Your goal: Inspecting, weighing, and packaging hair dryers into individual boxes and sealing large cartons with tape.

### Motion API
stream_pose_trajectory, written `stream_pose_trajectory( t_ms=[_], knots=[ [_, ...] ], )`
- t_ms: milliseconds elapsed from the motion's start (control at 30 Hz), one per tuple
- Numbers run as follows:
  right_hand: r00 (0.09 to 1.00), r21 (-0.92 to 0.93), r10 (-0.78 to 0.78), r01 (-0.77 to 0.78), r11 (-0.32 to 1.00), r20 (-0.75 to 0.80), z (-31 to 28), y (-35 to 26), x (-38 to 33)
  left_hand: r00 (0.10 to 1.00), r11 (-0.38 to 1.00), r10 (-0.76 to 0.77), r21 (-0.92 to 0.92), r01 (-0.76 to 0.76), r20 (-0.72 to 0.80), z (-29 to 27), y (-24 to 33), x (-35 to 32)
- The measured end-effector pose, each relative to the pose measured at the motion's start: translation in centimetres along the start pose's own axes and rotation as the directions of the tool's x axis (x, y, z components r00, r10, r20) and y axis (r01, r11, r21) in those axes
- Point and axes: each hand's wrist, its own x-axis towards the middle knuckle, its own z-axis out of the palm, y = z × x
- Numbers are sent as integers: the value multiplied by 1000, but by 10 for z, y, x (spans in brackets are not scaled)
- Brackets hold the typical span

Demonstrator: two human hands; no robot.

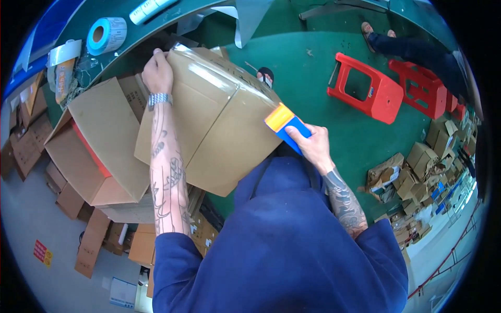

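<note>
A large brown cardboard box [229, 125] is tilted in front of my body, with shiny clear tape along its far right edge. My left hand [157, 73] grips the box at its far left corner, the fingers partly hidden by the edge. Closed in my right hand [316, 147] is a flat tool with a blue handle and an orange head [280, 118]. That orange head meets the right corner of the box or lies just over it; which one I cannot tell. To the left, an open carton [109, 141] has its flaps spread and something red inside.
A label roll [106, 36] and a white-and-blue tube [151, 9] lie on the green table at the far left. Red stools [383, 96] lie on the green floor to the right, near another person's leg [417, 55]. Small cartons [417, 167] are heaped at the right.
</note>
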Motion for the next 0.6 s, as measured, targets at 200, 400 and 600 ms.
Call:
stream_pose_trajectory(
  t_ms=[200, 400, 600],
  knots=[
    [995, -106, 102, -101, 989, 5, -38, 78, -41, 973, 982, 188, 31, -185, -131, -4, -1, -40],
    [985, -422, 170, -161, 892, -17, -26, 74, -12, 993, 994, 103, 49, -101, -56, -2, 4, -41],
    [974, -499, 4, -120, 858, -228, -43, 72, 2, 973, 911, 228, 342, -230, 45, 19, 14, -20]
  ],
)
